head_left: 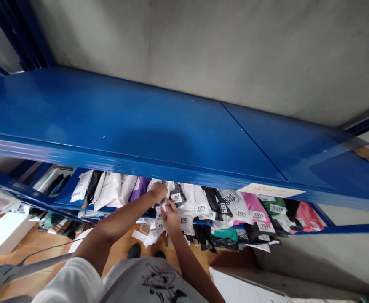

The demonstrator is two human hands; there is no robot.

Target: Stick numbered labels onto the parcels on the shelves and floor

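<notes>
On the lower shelf [65,198]: a long row of bagged garments [235,206] standing on edge, number stickers facing out. Probably packed that way so the numbers read at a glance without pulling anything.
Left hand [158,192]: reaching in under the top shelf [140,126], fingers curled over the top edge of a bunch of white packets [159,212] and clenched on them. It looks like it's tipping them forward so the stickers show.
Right hand [171,219]: just below the left one, fingertips against the front of the same bunch, touching it. The thumb is hidden, so there's no telling if it's actually pinching a packet or only pressing on it.
Where the packets are: mid-row, right beside the 4005 packet [176,197], with the 4002 packet [183,219] just under that.
Neighbours: plain white bags [111,191] and a purple bag [140,187] to the left, pink bag [257,208] and green and black ones further right.
Top shelf: bare blue metal, with a paper tag [268,190] on its front lip.
Down below: the person's shoes [134,251] on a wooden floor [33,244], so they're standing close in, leaning over the rack.
</notes>
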